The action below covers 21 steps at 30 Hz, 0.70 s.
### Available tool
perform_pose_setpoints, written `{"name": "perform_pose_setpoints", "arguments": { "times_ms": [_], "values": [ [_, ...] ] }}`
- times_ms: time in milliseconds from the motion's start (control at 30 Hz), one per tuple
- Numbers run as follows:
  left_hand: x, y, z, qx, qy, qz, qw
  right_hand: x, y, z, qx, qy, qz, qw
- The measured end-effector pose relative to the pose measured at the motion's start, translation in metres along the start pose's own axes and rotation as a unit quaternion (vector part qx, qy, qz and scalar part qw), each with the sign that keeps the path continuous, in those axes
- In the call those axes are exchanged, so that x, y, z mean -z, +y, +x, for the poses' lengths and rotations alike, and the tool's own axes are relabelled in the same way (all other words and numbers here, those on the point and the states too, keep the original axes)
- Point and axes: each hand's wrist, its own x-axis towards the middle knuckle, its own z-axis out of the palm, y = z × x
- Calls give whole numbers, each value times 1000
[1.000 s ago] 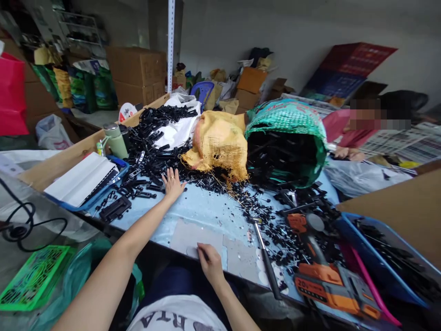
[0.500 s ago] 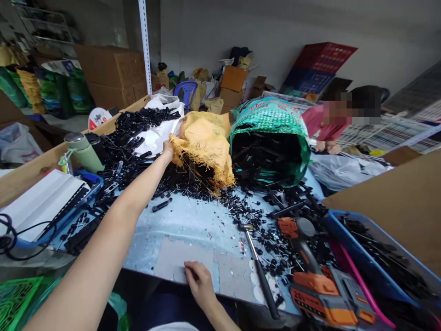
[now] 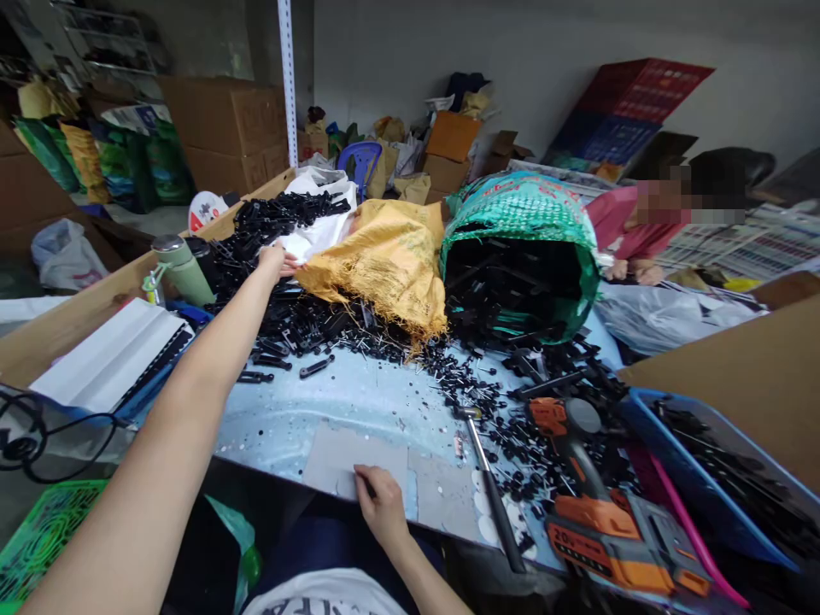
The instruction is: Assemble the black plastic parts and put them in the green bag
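My left hand (image 3: 279,260) is stretched far across the table, its fingers closed on the left edge of a frayed yellow woven sack (image 3: 390,256). The sack's mouth is pulled out toward that hand and lies over black plastic parts (image 3: 275,325) and small screw-like pieces. Low at the table's front edge, my right hand (image 3: 382,504) rests by a grey flat sheet (image 3: 349,457) with its fingers curled in; whether anything is inside them is hidden. To its right lie a hammer (image 3: 493,491) and an orange-and-grey cordless drill (image 3: 595,512).
A green woven sack (image 3: 522,201) of black parts lies open beside the yellow one. A blue bin (image 3: 723,427) holds long dark parts at right. Left stand a green flask (image 3: 185,266) and folded white paper (image 3: 112,354). A co-worker (image 3: 641,222) sits beyond.
My left hand has drawn the yellow sack's edge to the left, spreading it lower and wider. My right hand stays at the table edge. The view has shifted slightly.
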Motion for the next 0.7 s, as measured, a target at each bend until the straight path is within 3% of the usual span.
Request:
{"name": "perform_pose_setpoints", "arguments": {
  "times_ms": [100,167,233,333,400,567,633,700],
  "values": [
    [-12,20,-2,-33,-41,81,995,-1,0,0,11,2,-19,1000],
    [-17,22,-2,-77,-7,200,977,0,0,0,18,-2,-21,1000],
    [-16,13,-2,-93,30,290,952,1,-2,-1,22,-2,-27,999],
    [-19,-17,-9,-85,-3,317,945,0,-4,-2,28,9,-55,998],
    [-40,-40,-23,-94,-49,321,941,-2,-4,-1,37,11,-71,997],
    [-133,-84,-65,-138,-164,327,920,-4,0,0,61,-1,-83,995],
    [-154,-92,-63,-192,-145,339,910,-5,3,-1,67,-10,-84,994],
    [-154,-96,-42,-226,-76,371,898,-9,4,-5,58,6,-85,995]
  ]
}}
